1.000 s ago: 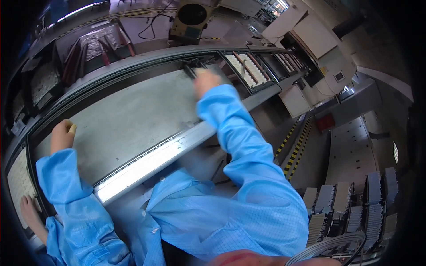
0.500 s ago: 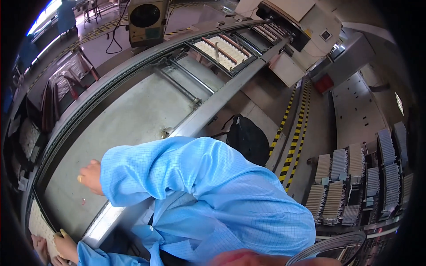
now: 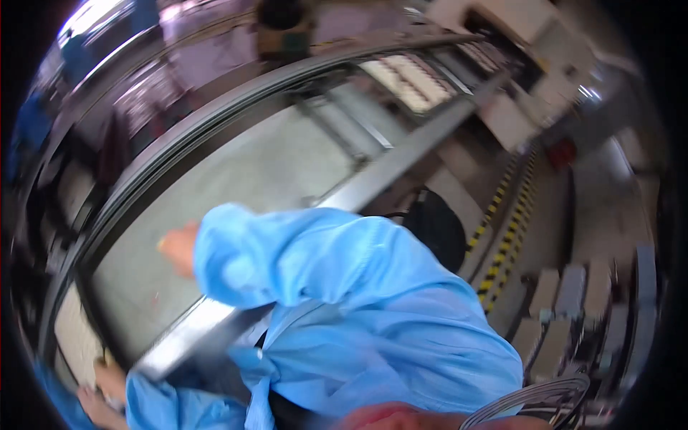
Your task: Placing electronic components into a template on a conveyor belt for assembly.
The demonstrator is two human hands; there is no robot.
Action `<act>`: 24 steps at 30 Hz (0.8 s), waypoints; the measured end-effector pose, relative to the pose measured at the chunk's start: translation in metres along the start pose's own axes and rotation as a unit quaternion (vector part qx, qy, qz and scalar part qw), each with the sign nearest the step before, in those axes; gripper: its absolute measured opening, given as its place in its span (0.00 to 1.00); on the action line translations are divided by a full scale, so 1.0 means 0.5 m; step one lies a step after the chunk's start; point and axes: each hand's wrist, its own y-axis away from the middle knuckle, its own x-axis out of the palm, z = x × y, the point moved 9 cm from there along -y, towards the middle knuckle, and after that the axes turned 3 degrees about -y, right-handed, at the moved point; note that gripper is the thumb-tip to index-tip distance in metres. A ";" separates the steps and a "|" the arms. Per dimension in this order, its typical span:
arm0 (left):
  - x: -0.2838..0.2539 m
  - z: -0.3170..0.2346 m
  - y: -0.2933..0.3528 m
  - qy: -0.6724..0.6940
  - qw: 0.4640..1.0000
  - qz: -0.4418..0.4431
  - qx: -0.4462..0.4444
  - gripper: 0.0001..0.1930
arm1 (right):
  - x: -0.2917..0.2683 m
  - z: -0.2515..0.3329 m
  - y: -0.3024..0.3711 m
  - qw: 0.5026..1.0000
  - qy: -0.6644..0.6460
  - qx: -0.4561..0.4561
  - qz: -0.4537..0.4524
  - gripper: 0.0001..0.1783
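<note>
My right arm in a blue checked sleeve reaches across to the left. Its hand (image 3: pixel 180 249), blurred, is held over the grey metal bed (image 3: pixel 236 179) of a long conveyor. The fingers look curled in, with something yellow on one; what lies inside them is hidden. At the lower left, my left hand (image 3: pixel 111 378) is at the corner of a pale, dark-edged tray (image 3: pixel 77 333). Motion smears its fingers, so its grip cannot be made out. Beside it is another person's hand (image 3: pixel 99 408), with a blue sleeve at the rim.
Farther up the conveyor sits a tray of white pieces (image 3: pixel 408 82) with brown strips, before a beige machine (image 3: pixel 530 43). A black round seat (image 3: pixel 433 229) stands beside the metal rail (image 3: pixel 423 150). Racks of ribbed stacks (image 3: pixel 548 344) are at the right.
The view has swung, so the scene sits farther right and is blurred. My right hand remains over the bed. More of the pale tray shows, and the other person's sleeve has come into view.
</note>
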 end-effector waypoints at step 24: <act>-0.222 -0.035 0.138 0.341 0.780 -0.049 0.522 0.13 | 0.096 0.451 -0.276 0.933 -0.212 -0.089 -0.275 0.10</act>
